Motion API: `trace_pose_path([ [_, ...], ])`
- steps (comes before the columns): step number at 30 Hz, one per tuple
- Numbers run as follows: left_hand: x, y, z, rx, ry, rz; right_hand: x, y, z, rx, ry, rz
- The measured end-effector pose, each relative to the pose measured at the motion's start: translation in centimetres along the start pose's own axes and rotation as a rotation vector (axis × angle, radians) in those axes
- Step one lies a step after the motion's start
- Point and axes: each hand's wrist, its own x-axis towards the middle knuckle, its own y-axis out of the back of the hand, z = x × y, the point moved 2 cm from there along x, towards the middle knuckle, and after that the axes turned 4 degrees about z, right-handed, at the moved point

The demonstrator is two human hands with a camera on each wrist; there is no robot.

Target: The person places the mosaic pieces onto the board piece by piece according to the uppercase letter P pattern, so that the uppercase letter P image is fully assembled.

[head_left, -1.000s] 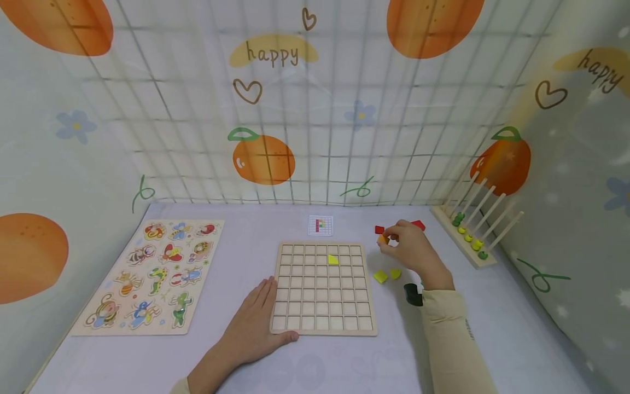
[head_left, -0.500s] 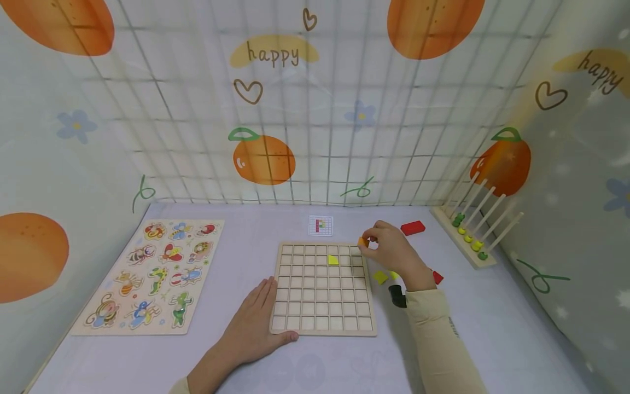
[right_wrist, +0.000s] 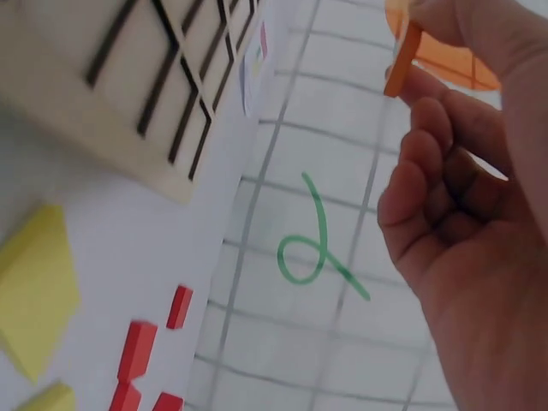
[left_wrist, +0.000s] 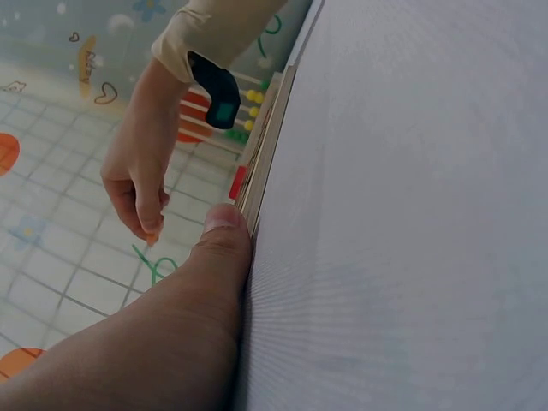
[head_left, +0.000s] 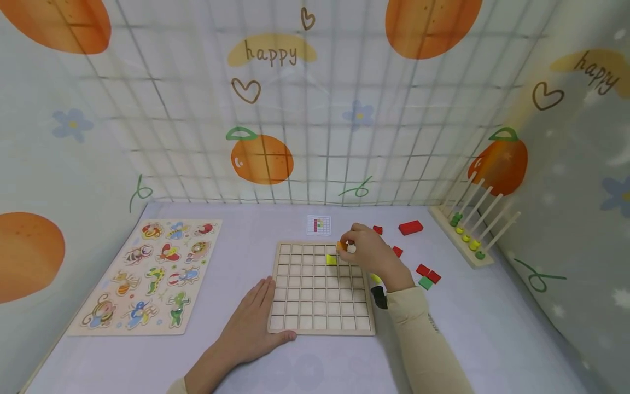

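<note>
A small orange tile [right_wrist: 404, 58] is pinched between thumb and forefinger of my right hand [head_left: 371, 253]. That hand is over the far right part of a wooden grid board [head_left: 322, 301], close to a yellow tile [head_left: 331, 259] lying in one of its cells. In the right wrist view the orange tile is tilted and its edge shows. My left hand [head_left: 250, 317] lies flat with straight fingers along the board's left side, its thumb [left_wrist: 224, 224] at the near left corner. Behind the board lies a small pattern card [head_left: 319, 225] with a coloured grid.
Red tiles [head_left: 422, 270], a green tile [head_left: 425, 283] and a red block [head_left: 410, 227] lie right of the board. Partly hidden by the right forearm is a yellow tile [head_left: 376, 278]. A pegged rack [head_left: 477, 261] stands far right. An insect puzzle board [head_left: 167, 323] lies left.
My right hand has carried the orange tile leftward from the loose tiles to over the board's far cells, uncovering red and green tiles. The left hand has stayed at the board's edge.
</note>
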Motion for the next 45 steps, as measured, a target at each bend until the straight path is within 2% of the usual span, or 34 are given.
trace_pose_path([
  [7, 0.1, 0.2, 0.0, -0.008, 0.012, -0.011, 0.5, -1.1, -1.1, 0.014, 0.006, -0.054],
  [17, 0.0, 0.2, -0.3, 0.005, 0.014, -0.018, 1.5, -2.5, -2.6, -0.043, 0.099, -0.074],
  [26, -0.1, 0.1, -0.1, -0.014, 0.014, -0.015, 1.9, -3.8, -3.0, -0.010, 0.065, -0.112],
  [33, -0.2, 0.2, 0.0, -0.014, 0.013, -0.014, 2.1, -4.2, -2.8, -0.029, 0.046, -0.131],
  [40, -0.1, 0.2, 0.1, -0.018, 0.009, 0.012, 2.3, -4.6, -2.8, -0.039, 0.055, -0.132],
  [45, -0.1, 0.2, 0.2, -0.020, 0.017, -0.009, 2.5, -5.0, -2.6, -0.057, 0.058, -0.145],
])
